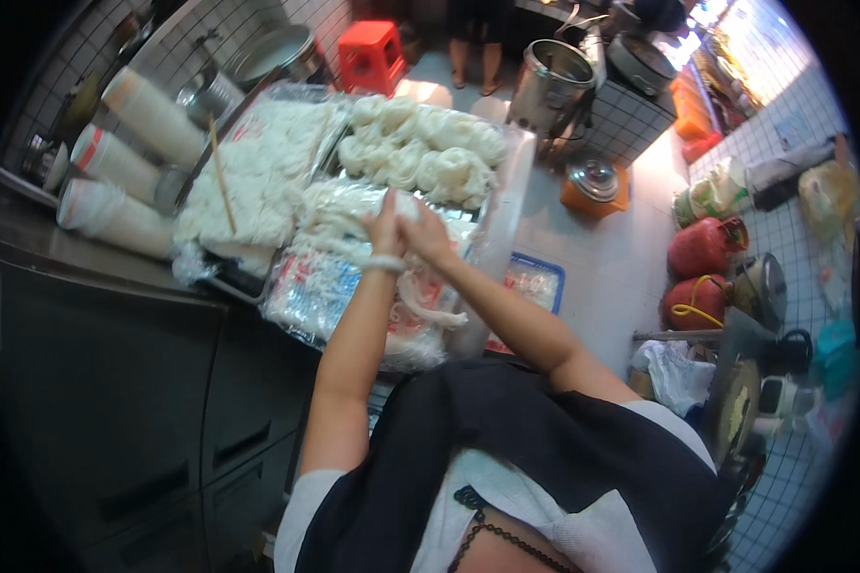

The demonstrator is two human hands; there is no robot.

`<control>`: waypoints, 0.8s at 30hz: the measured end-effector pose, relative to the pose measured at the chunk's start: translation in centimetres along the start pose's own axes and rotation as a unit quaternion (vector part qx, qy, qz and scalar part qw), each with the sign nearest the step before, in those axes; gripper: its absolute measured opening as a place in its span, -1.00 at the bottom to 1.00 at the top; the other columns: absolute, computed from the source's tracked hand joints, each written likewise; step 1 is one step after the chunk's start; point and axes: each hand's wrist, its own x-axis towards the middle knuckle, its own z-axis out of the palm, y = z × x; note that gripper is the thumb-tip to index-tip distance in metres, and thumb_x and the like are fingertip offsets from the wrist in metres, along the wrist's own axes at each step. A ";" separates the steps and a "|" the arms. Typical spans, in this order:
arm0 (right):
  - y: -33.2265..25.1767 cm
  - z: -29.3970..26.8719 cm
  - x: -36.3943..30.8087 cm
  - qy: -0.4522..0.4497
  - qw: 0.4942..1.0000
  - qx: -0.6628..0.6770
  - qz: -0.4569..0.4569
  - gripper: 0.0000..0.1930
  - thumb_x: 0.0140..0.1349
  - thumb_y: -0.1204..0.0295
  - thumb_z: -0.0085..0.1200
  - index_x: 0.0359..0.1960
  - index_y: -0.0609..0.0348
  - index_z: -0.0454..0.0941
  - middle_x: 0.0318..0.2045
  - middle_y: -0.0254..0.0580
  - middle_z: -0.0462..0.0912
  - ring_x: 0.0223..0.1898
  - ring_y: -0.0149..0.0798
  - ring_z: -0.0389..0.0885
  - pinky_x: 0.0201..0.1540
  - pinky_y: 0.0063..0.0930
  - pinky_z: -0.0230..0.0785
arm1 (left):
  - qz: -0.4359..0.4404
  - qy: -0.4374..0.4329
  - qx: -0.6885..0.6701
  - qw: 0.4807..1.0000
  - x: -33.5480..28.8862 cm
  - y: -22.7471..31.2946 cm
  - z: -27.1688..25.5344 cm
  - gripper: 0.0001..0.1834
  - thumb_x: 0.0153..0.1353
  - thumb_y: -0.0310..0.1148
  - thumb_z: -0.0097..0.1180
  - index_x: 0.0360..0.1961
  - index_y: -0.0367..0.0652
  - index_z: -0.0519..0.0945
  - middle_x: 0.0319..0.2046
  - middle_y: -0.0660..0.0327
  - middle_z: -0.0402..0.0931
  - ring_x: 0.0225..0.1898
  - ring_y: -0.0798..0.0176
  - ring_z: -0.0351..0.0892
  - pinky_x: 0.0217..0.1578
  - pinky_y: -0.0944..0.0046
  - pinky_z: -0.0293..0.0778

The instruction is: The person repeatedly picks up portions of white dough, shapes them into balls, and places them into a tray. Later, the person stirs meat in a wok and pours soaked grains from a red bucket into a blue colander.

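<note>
My left hand (386,232), a pale bracelet at its wrist, and my right hand (424,234) come together over the trays. Both are closed around a bundle of white noodles (407,204), which shows at their far side; the fingertips are partly hidden. Just left of them, loose white noodles (330,218) lie over clear plastic film (306,286). More strands (432,307) trail below my right hand. Beyond my hands, coiled noodle nests (420,158) fill a tray. A wider layer of white noodles (258,172) spreads to the left, with a thin wooden stick (222,177) across it.
Stacked tubs (119,220) lie tilted along the left counter. Behind stand a red stool (371,57), a tall metal pot (549,86) and another person's legs (475,62). A lidded pot (594,180) and a blue-rimmed tray (543,272) are right; red gas cylinders (702,248) line the wall.
</note>
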 end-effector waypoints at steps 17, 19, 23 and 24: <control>1.9 -0.8 15.1 0.156 0.879 0.400 0.206 -0.49 0.23 0.15 -0.22 0.14 0.18 0.14 -0.07 -0.19 0.38 -0.02 -0.28 0.33 -0.05 -0.43 0.23 | 0.320 -0.156 0.490 0.796 13.2 -5.1 7.8 -0.26 0.02 -0.15 0.05 0.10 -0.47 0.12 0.11 -0.29 0.05 0.15 -0.22 0.04 0.15 0.13 0.03; 1.0 -2.1 14.0 0.089 0.898 0.371 0.219 -0.50 0.25 0.14 -0.24 0.16 0.12 0.13 -0.10 -0.26 0.39 -0.06 -0.34 0.34 -0.10 -0.42 0.27 | 0.394 -0.131 0.608 0.676 13.0 -5.9 7.7 -0.21 0.03 -0.08 0.03 0.13 -0.44 0.08 0.13 -0.27 0.01 0.17 -0.24 -0.01 0.16 0.11 -0.01; -0.4 -5.3 9.5 0.003 0.980 0.125 0.155 -0.55 0.23 0.23 -0.17 0.12 0.12 0.21 -0.02 -0.25 0.37 -0.10 -0.36 0.37 -0.16 -0.44 0.30 | 0.345 -0.098 0.657 0.663 10.8 -4.3 8.1 -0.10 -0.03 0.09 0.01 0.18 -0.34 0.03 0.16 -0.25 -0.05 0.20 -0.25 -0.08 0.18 0.11 -0.05; -0.5 -6.0 7.4 -0.020 0.993 0.075 0.088 -0.57 0.21 0.26 -0.15 0.10 0.15 0.24 -0.02 -0.25 0.37 -0.12 -0.36 0.38 -0.19 -0.47 0.31 | 0.364 -0.088 0.648 0.663 9.7 -3.5 7.9 -0.07 -0.05 0.12 0.01 0.19 -0.32 0.02 0.15 -0.24 -0.02 0.19 -0.24 -0.05 0.17 0.12 -0.01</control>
